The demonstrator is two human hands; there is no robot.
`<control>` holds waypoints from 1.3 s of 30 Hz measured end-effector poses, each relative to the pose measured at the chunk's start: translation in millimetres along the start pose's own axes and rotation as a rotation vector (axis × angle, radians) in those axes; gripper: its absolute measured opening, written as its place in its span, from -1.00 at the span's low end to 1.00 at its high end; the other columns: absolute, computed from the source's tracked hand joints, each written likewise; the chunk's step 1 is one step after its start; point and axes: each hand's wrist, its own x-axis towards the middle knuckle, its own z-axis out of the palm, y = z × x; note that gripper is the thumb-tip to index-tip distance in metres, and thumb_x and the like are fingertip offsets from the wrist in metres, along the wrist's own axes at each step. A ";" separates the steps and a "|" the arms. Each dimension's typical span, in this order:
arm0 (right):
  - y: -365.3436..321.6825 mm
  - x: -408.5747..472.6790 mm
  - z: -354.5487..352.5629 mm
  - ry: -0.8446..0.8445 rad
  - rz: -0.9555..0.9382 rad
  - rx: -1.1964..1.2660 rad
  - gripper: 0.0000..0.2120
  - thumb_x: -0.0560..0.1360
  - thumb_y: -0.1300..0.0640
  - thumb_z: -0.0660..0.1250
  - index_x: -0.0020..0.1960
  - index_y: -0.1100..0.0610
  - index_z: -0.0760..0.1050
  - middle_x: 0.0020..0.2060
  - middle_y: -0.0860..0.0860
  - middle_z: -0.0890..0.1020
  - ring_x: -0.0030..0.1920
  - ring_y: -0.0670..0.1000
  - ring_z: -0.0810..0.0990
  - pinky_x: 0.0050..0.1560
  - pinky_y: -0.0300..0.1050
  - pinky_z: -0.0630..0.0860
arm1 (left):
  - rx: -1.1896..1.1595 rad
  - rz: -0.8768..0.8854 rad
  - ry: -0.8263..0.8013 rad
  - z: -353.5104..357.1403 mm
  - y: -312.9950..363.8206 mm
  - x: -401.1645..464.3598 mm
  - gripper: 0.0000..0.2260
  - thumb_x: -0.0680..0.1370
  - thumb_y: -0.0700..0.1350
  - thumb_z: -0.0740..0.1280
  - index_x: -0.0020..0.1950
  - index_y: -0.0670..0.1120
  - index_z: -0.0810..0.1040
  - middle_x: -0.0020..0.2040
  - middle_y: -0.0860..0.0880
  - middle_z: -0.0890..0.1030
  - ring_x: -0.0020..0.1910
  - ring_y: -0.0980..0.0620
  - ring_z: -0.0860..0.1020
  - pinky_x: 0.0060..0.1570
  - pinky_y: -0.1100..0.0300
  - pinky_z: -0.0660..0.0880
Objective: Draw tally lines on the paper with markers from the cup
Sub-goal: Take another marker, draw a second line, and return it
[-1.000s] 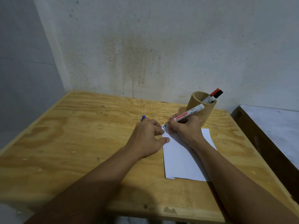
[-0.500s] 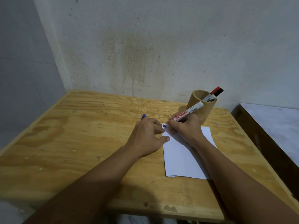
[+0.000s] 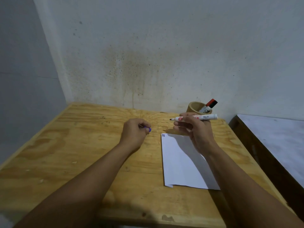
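Note:
A white sheet of paper (image 3: 181,163) lies on the wooden table (image 3: 82,153), with two short dark tally lines (image 3: 163,135) at its far left corner. My right hand (image 3: 195,130) holds an uncapped white marker (image 3: 205,117) level above the paper's far edge, tip pointing left. My left hand (image 3: 134,132) hovers left of the paper, closed on a small blue marker cap (image 3: 148,129). Behind my right hand stands a tan cup (image 3: 195,106) with a red-and-black capped marker (image 3: 209,105) leaning in it.
The table sits in a corner, with stained walls behind and to the left. A lower surface with a pale top (image 3: 276,139) stands just right of the table, across a narrow gap.
My right hand lifted the marker off the paper and turned it level. My left hand drew back to the left, off the paper's edge. A second tally line now shows.

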 end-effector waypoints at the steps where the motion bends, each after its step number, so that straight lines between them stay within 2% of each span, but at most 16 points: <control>1: -4.3 0.1 0.1 -0.022 -0.001 0.011 -0.87 0.48 0.37 0.35 0.01 0.41 0.53 -0.24 0.25 0.68 -0.26 0.14 0.71 -0.23 -0.02 0.69 | -0.178 -0.081 -0.026 -0.5 6.2 0.3 -0.88 0.44 -0.37 0.37 -0.17 -0.18 0.64 -0.21 -0.13 0.63 -0.21 -0.07 0.59 -0.07 0.06 0.57; 3: -6.8 -3.3 3.2 -0.066 -0.033 -0.059 -0.85 0.48 0.35 0.36 0.02 0.40 0.53 -0.22 0.26 0.69 -0.29 0.14 0.71 -0.27 -0.03 0.67 | -0.466 -0.213 -0.080 -1.9 14.0 -2.8 -0.88 0.44 -0.40 0.37 -0.19 -0.20 0.62 -0.23 -0.16 0.62 -0.27 -0.08 0.60 -0.03 -0.05 0.58; 6: -7.4 -3.4 7.4 -0.093 -0.072 -0.121 -0.83 0.46 0.35 0.40 -0.03 0.46 0.52 -0.33 0.18 0.68 -0.37 0.11 0.65 -0.41 -0.14 0.55 | -0.639 -0.271 -0.141 -3.0 25.5 -4.4 -0.89 0.45 -0.40 0.36 -0.15 -0.22 0.61 -0.19 -0.16 0.64 -0.33 0.03 0.62 -0.15 0.17 0.62; 9: -10.0 -3.4 7.8 -0.125 -0.106 -0.143 -0.81 0.44 0.35 0.40 -0.07 0.50 0.52 -0.47 0.03 0.61 -0.48 -0.02 0.56 -0.42 -0.18 0.39 | -0.758 -0.284 -0.178 1.2 34.5 -3.0 -0.89 0.46 -0.44 0.32 -0.15 -0.27 0.59 -0.20 -0.18 0.63 -0.35 0.04 0.63 -0.24 0.29 0.63; 12: -16.4 -7.3 1.9 -0.092 -0.137 -0.151 -0.82 0.44 0.36 0.41 -0.06 0.50 0.53 -0.44 0.09 0.63 -0.47 -0.01 0.59 -0.34 -0.11 0.44 | -0.770 -0.270 -0.233 9.8 42.5 -4.0 -0.89 0.46 -0.44 0.30 -0.13 -0.30 0.59 -0.21 -0.19 0.62 -0.37 0.06 0.63 -0.22 0.29 0.63; 16: -23.2 -11.0 -4.1 -0.073 -0.153 -0.201 -0.82 0.44 0.33 0.45 -0.06 0.45 0.57 -0.26 0.29 0.66 -0.34 0.06 0.67 -0.22 -0.01 0.54 | -0.790 -0.263 -0.254 16.8 50.9 -3.4 -0.90 0.45 -0.44 0.32 -0.15 -0.28 0.57 -0.22 -0.21 0.61 -0.39 0.04 0.63 -0.27 0.28 0.62; 18: -25.2 -10.0 -8.0 -0.064 -0.177 -0.214 -0.81 0.43 0.31 0.46 -0.07 0.45 0.58 -0.25 0.27 0.66 -0.33 0.03 0.67 -0.28 -0.12 0.56 | -0.827 -0.279 -0.245 19.5 57.2 -3.4 -0.89 0.45 -0.44 0.33 -0.19 -0.27 0.56 -0.22 -0.21 0.60 -0.37 0.01 0.62 -0.28 0.29 0.62; 21: -31.9 -7.7 -11.6 -0.050 -0.213 -0.245 -0.82 0.44 0.28 0.46 -0.08 0.43 0.59 -0.25 0.22 0.65 -0.33 -0.08 0.63 -0.34 -0.32 0.49 | -0.837 -0.275 -0.234 24.0 68.5 -2.2 -0.88 0.44 -0.45 0.34 -0.23 -0.26 0.55 -0.24 -0.21 0.60 -0.35 -0.02 0.61 -0.26 0.27 0.63; 24: -38.0 -5.3 -14.2 -0.068 -0.211 -0.359 -0.88 0.51 0.18 0.40 -0.11 0.24 0.62 -0.25 0.08 0.67 -0.29 -0.20 0.61 -0.29 -0.36 0.47 | -0.812 -0.234 -0.241 31.2 78.3 -3.3 -0.90 0.42 -0.43 0.37 -0.20 -0.25 0.54 -0.26 -0.21 0.61 -0.40 -0.02 0.63 -0.26 0.23 0.64; 27: -45.1 3.7 -20.8 -0.024 -0.170 -0.432 -0.78 0.60 0.07 0.25 -0.03 0.20 0.56 -0.19 0.03 0.64 -0.16 -0.13 0.63 -0.13 -0.20 0.54 | -0.622 -0.145 -0.216 43.9 86.1 -3.3 -0.84 0.38 -0.31 0.47 -0.09 -0.20 0.56 -0.21 -0.14 0.64 -0.28 -0.01 0.62 -0.19 0.13 0.62; 29: -56.8 12.5 -28.4 0.049 -0.144 -0.396 -0.79 0.64 0.07 0.17 0.02 0.21 0.46 -0.09 0.15 0.63 -0.01 0.10 0.66 0.05 0.04 0.61 | -0.346 -0.029 -0.152 53.5 87.8 -0.4 -0.72 0.37 -0.18 0.50 0.05 -0.11 0.57 -0.06 -0.04 0.65 -0.16 0.02 0.60 -0.15 0.11 0.55; 30: -65.0 17.4 -32.8 0.077 -0.131 -0.387 -0.78 0.65 0.07 0.13 0.07 0.22 0.41 -0.06 0.20 0.60 0.00 0.17 0.67 0.07 0.11 0.62 | -0.224 0.036 -0.118 56.5 87.9 1.2 -0.68 0.38 -0.14 0.49 0.11 -0.08 0.55 0.02 0.00 0.62 -0.11 0.02 0.57 -0.12 0.11 0.53; 32: -83.8 24.7 -41.4 0.089 -0.084 -0.506 -0.73 0.67 0.05 0.07 0.18 0.24 0.36 -0.09 0.20 0.55 -0.12 0.18 0.68 -0.04 0.13 0.66 | -0.020 0.180 -0.099 57.9 85.8 3.9 -0.64 0.42 -0.15 0.43 0.21 -0.08 0.52 0.15 0.00 0.56 0.01 0.00 0.53 0.01 0.11 0.50; 34: -101.8 30.9 -49.9 0.077 -0.073 -0.810 -0.68 0.67 0.01 0.06 0.23 0.21 0.42 -0.19 0.15 0.52 -0.28 0.10 0.63 -0.19 0.09 0.67 | 0.165 0.337 -0.150 58.1 82.5 7.8 -0.59 0.44 -0.19 0.38 0.28 -0.10 0.47 0.27 -0.05 0.52 0.21 -0.04 0.48 0.20 0.05 0.44; 36: -114.9 40.2 -56.6 0.074 -0.125 -1.116 -0.64 0.64 -0.03 0.12 0.20 0.17 0.55 -0.23 0.14 0.57 -0.37 0.08 0.57 -0.25 0.05 0.62 | 0.330 0.447 -0.233 56.8 82.6 10.0 -0.55 0.44 -0.23 0.34 0.33 -0.10 0.43 0.35 -0.06 0.46 0.33 -0.08 0.39 0.31 0.00 0.34; 39: -123.5 53.8 -58.6 0.081 -0.200 -1.249 -0.68 0.54 -0.04 0.33 0.06 0.19 0.66 -0.19 0.21 0.68 -0.40 0.14 0.59 -0.29 0.02 0.60 | 0.487 0.510 -0.313 57.3 82.8 12.9 -0.54 0.42 -0.26 0.31 0.33 -0.14 0.43 0.40 -0.08 0.43 0.36 -0.11 0.36 0.33 -0.01 0.30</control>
